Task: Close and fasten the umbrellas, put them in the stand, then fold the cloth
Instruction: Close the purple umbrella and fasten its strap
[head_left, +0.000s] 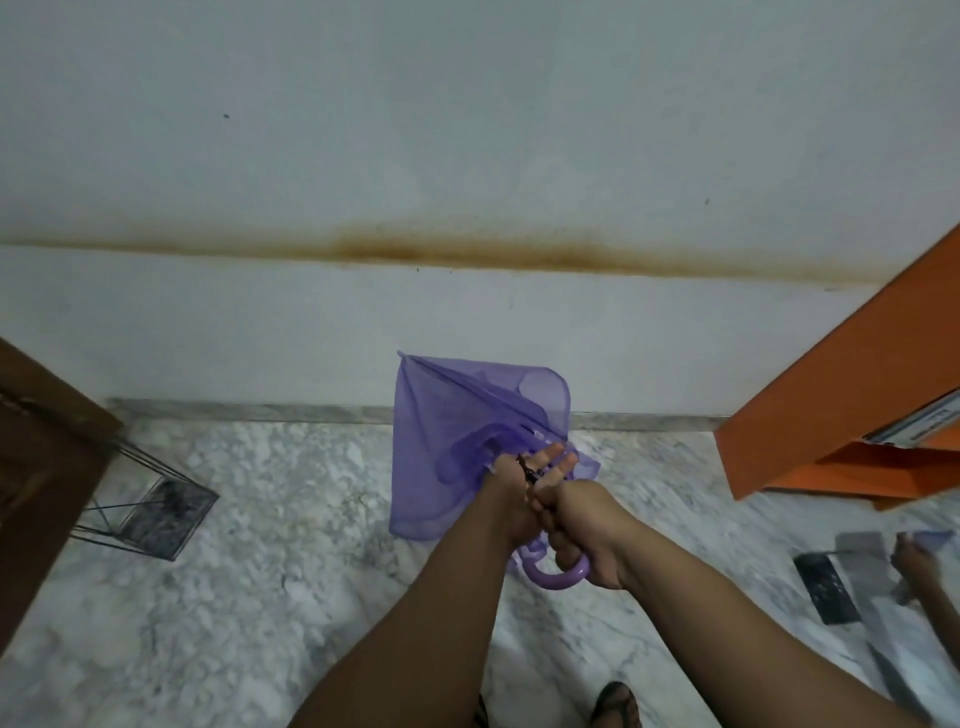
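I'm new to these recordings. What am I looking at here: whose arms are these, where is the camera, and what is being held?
There is no machine: a person wears one camera on the head, looking down at their own arms. The right hand grips the curved handle of a purple umbrella, and the left hand holds its gathered canopy, which looks partly collapsed. On the marble floor, a wire-frame stand sits at the left by the wall. An orange cabinet is at the right.

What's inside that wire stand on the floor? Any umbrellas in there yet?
No umbrellas show in the wire stand; only its dark, speckled base can be seen through the thin wires. A brown cabinet covers its upper left part, so that bit stays hidden.
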